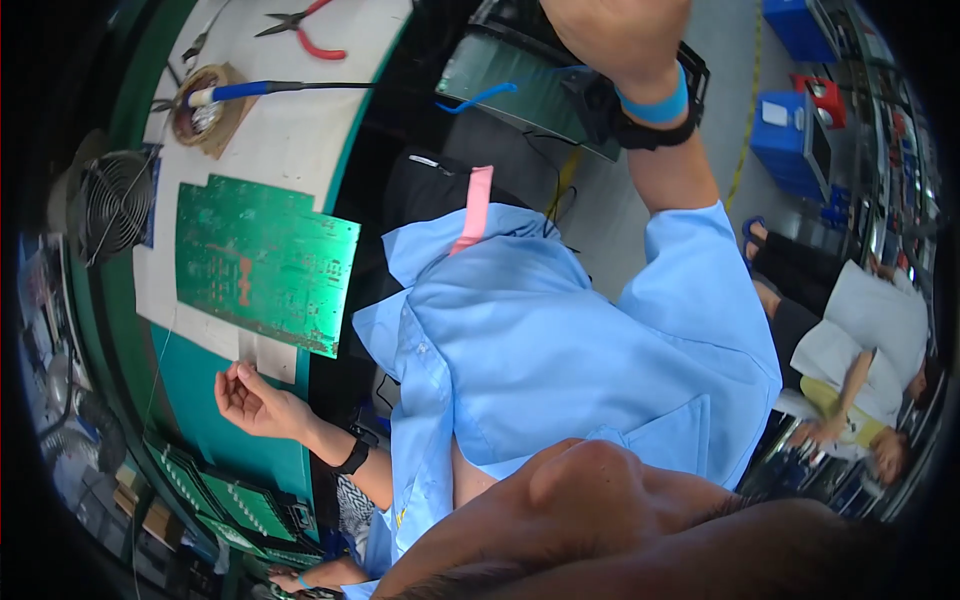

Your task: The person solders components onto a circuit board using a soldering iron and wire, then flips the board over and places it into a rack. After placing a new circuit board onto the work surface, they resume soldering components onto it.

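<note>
My left hand [255, 402] is by the bench edge, just below a green circuit board [265, 265], apart from it. Its fingers curl loosely, with nothing visible between them, and a black strap circles the wrist. The board lies on a whitish bench surface [270, 130], its near corner reaching past the edge. Raised at the top, my right hand [615, 35] is cut off by the picture's rim, hiding its fingers. It wears a blue wristband [655, 98] and a black strap. A blue-handled soldering iron [235, 92] rests across a tape roll [197, 118] on the bench.
Red-handled pliers [303, 30] lie on the bench's far part. A round fan [115, 200] stands behind the board. More green boards [235, 505] are racked at lower left, near another person's hand [290, 578]. Blue bins [790, 140] and a seated person [860, 340] are at right.
</note>
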`<act>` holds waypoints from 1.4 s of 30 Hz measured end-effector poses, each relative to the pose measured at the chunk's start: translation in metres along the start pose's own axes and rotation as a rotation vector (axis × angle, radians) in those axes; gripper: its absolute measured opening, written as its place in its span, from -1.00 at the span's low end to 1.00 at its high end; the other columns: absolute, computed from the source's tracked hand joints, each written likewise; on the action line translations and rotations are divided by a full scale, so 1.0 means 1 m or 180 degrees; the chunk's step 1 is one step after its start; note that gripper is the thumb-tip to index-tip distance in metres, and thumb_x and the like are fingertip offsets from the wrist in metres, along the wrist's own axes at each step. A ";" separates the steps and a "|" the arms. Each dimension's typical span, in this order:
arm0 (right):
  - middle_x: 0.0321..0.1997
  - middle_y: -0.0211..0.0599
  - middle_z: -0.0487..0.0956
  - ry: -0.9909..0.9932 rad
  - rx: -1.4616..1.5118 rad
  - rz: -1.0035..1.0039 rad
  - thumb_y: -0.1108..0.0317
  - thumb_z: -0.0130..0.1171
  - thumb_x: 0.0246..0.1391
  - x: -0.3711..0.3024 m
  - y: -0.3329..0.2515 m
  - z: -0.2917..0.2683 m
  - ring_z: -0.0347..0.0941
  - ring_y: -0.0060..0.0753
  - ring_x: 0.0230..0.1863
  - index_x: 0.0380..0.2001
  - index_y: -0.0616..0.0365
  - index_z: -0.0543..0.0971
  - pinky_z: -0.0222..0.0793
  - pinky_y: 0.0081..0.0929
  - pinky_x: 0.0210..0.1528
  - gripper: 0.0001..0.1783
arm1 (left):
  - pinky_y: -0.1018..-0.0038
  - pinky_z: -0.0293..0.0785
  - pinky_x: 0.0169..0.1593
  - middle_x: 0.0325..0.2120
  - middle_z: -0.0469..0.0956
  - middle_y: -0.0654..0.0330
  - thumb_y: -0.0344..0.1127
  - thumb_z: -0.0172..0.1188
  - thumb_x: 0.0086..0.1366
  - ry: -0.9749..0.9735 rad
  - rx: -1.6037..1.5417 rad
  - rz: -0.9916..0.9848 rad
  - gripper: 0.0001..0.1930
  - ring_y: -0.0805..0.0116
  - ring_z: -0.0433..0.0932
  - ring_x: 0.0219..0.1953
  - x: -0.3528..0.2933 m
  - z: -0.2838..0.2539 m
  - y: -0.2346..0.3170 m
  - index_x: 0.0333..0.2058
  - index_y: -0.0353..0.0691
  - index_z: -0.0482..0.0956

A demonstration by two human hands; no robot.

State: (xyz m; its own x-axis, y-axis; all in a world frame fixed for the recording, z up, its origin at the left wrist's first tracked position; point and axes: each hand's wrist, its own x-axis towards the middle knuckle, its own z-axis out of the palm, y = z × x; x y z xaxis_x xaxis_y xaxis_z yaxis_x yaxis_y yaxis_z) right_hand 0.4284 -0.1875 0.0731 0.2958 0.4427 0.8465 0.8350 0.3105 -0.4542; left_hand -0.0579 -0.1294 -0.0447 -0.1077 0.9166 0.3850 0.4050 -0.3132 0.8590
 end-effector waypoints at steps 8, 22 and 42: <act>-0.29 -0.23 0.69 -0.1047 0.1329 0.0450 0.63 0.36 0.18 -0.050 -0.045 0.066 0.56 -0.47 -0.36 -0.07 0.35 0.70 0.48 -0.59 -0.23 -0.76 | 0.47 0.57 -0.01 -0.23 0.63 0.21 -0.57 0.39 0.32 0.0370 -0.0098 0.0120 -0.60 0.43 0.61 -0.18 -0.016 0.011 -0.014 0.12 -0.32 0.57; -0.19 -0.35 0.66 -0.2667 0.2154 0.1121 0.48 0.21 0.42 -0.096 -0.047 0.157 0.53 -0.63 -0.20 0.11 0.38 0.63 0.41 -0.68 -0.16 -0.71 | 0.52 0.57 -0.27 -0.32 0.60 0.22 -0.32 0.24 0.53 0.2242 -0.1170 -0.1028 -0.79 0.49 0.60 -0.34 -0.075 -0.118 -0.005 0.01 -0.31 0.55; -0.32 -0.34 0.64 -0.3873 0.3034 0.1974 0.46 0.19 0.41 -0.103 -0.129 0.126 0.42 -0.68 -0.44 0.05 0.33 0.65 0.31 -0.68 -0.40 -0.76 | 0.60 0.49 -0.38 -0.31 0.64 0.20 -0.23 0.31 0.49 0.2926 0.0662 -0.1675 -0.57 0.54 0.57 -0.42 -0.092 -0.355 -0.078 0.20 -0.34 0.53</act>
State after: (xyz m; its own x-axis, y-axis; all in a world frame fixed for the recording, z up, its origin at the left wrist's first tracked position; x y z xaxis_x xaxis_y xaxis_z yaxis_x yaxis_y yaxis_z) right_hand 0.2322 -0.1669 0.0096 -0.4400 0.8980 -0.0038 0.0377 0.0142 -0.9992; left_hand -0.4014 -0.2774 -0.0271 -0.9187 0.3590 0.1645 0.2457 0.1935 0.9498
